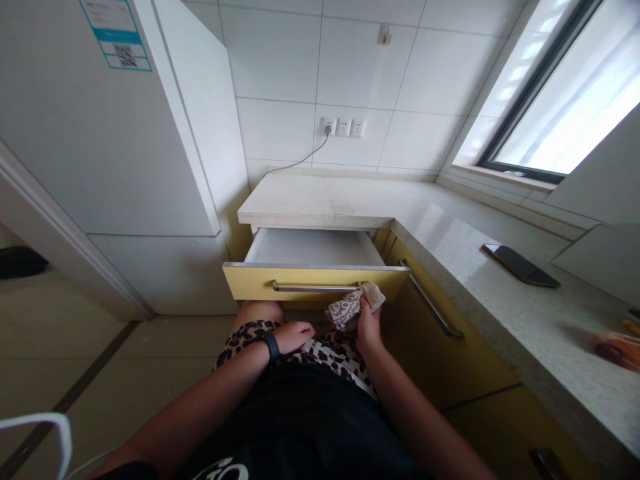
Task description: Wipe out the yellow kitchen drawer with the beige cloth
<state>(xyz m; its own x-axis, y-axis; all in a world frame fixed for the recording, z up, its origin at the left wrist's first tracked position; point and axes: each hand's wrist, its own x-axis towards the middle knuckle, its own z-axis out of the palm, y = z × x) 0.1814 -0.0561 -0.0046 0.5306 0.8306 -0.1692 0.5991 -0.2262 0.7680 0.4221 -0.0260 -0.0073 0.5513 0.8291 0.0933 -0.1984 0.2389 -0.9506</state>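
My right hand (369, 325) grips a patterned cleaning cloth (345, 311), purple and white with a beige side, bunched up. The cloth is against the right end of the metal bar handle (315, 289) on a yellow-fronted drawer (245, 281). That drawer is pulled out, and the white bottom inside it shows no contents. My left hand (294, 337), with a dark band on its wrist, rests on my lap over leopard-print shorts (255, 330). Its fingers are curled in, and nothing shows in them.
A pale stone countertop (300, 195) runs above the drawer and turns along the right, with a dark phone (520, 265) on it. Yellow cabinets with a bar handle (435, 307) stand below. A tall white refrigerator (130, 147) is at the left. A cord (300, 162) hangs from a wall socket.
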